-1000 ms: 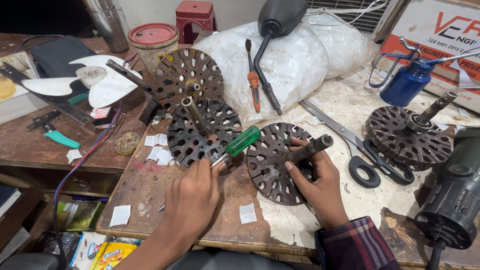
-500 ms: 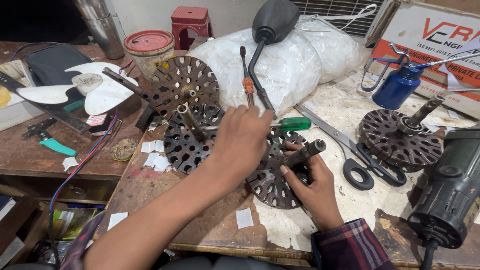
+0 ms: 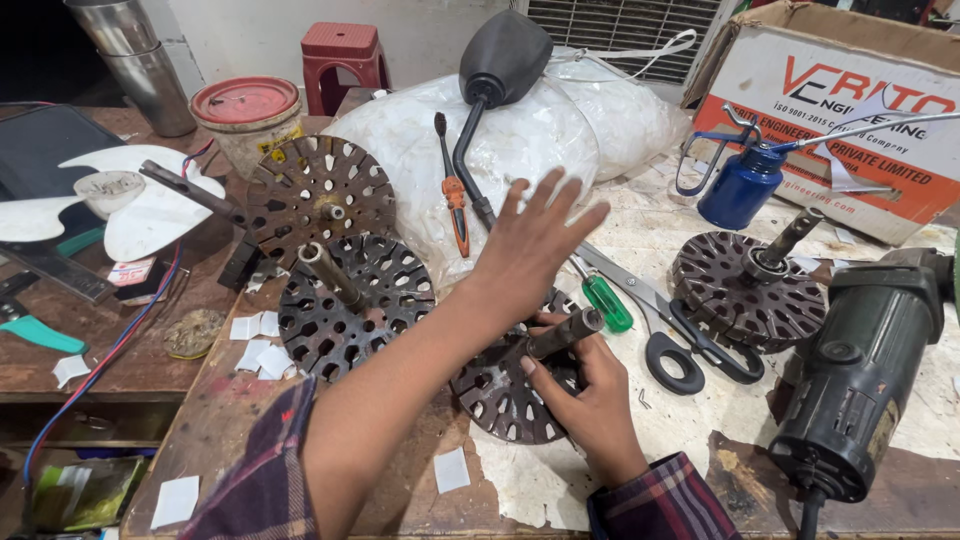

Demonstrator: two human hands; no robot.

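The right hand grips the steel shaft of a dark round slotted metal rotor disc lying flat on the bench; the left hand hovers above it, fingers spread, holding nothing. Just beyond the grip lie a green-handled screwdriver and black-handled scissors. A steady hold low on the shaft should stop the disc tipping. The worn wooden workbench is crowded, with paper scraps and similar discs close by
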